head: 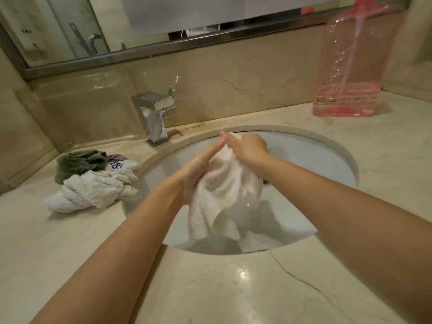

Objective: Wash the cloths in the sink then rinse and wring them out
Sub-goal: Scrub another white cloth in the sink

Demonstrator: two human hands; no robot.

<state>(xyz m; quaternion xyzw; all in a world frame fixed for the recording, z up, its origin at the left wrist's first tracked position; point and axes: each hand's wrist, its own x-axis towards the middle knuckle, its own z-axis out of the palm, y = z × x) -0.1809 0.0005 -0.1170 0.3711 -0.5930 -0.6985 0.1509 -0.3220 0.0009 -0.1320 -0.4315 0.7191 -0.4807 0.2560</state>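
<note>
A white terry cloth (222, 190) hangs over the oval sink (327, 164), its lower end trailing down into the basin. My left hand (196, 169) lies flat against the cloth's left side, fingers straight and wet. My right hand (247, 146) grips the cloth's top end, with fingers curled over it. The two hands meet at the top of the cloth.
A pile of cloths lies on the counter left of the sink: a white one (93, 192), a green one (77, 162) and one with purple print (118, 163). A chrome tap (154, 118) stands behind. A pink soap bottle (350, 66) stands at the back right.
</note>
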